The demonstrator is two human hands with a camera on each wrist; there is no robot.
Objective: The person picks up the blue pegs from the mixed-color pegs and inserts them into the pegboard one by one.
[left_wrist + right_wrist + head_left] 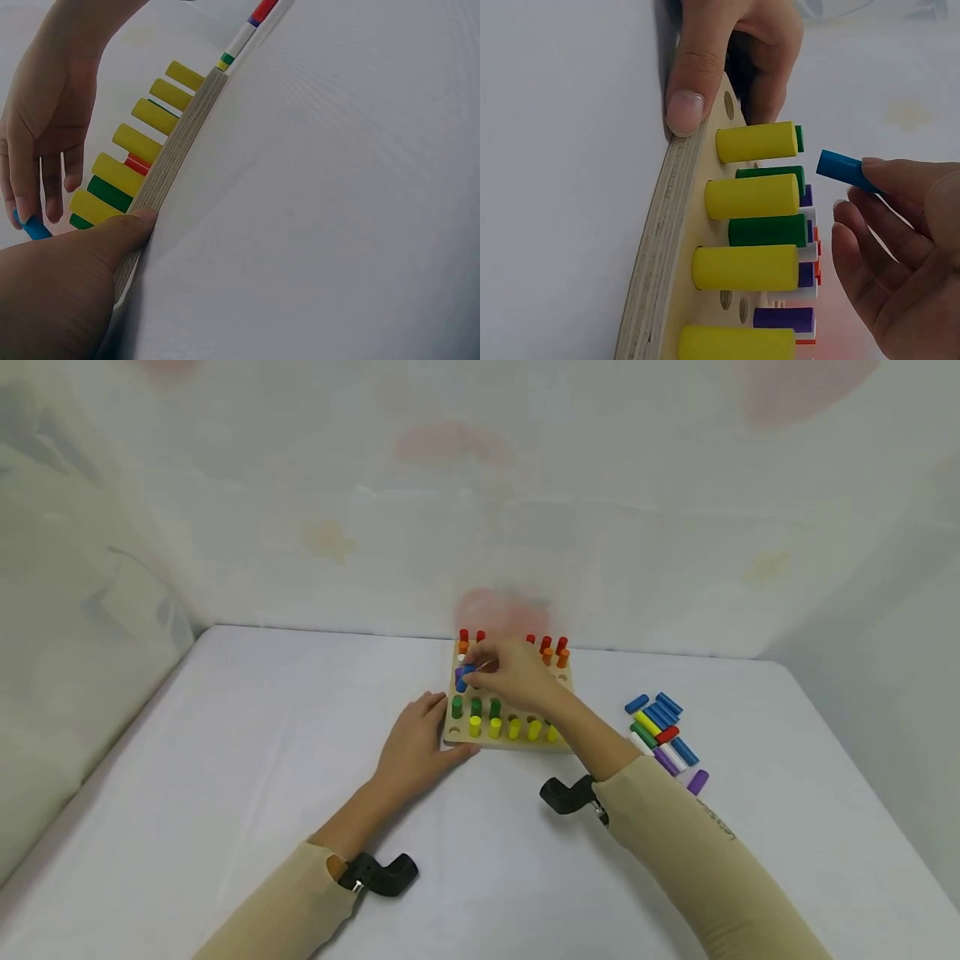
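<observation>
Light was soft, even, bright; shadows faint under hands. No glare on table (225, 760). Head view bowed at edges, backdrop (480, 485) blurred toward 12 o'clock. Wrist views curved board (667, 247) edge strongly; left one dimmer, greyish, near hand (52, 300) out of focus.

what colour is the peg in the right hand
Blue. The peg pinched in the right hand shows best in the right wrist view.
</observation>
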